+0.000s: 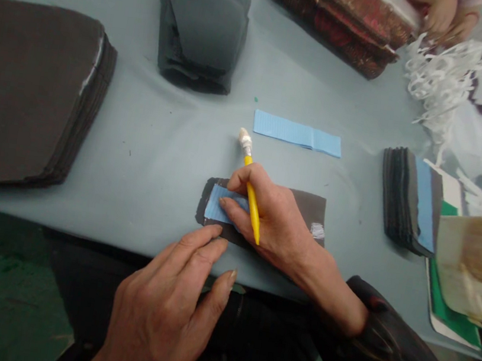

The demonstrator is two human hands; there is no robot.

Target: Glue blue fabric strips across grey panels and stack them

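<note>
My right hand (276, 215) is closed around a yellow-handled brush (253, 206) with white, paste-coated bristles pointing away from me. Under that hand lies a dark brown rectangular piece (306, 207), with a light blue ribbed strip (218, 204) along it. The right thumb and fingertips rest on the blue strip, hiding its middle. My left hand (171, 290) is open, its fingertips at the near edge of the dark piece and nothing in its grip. Another blue strip (296, 133) lies flat just beyond.
A large stack of dark brown sheets (24, 96) sits at left. Behind are a dark wrapped bundle (203, 20) and a reddish-brown roll (326, 19). Stacked dark pieces (404, 197) stand at right, near a stained container (476, 261) and white strips (444, 77). Another person's hands (447, 18) show at top right.
</note>
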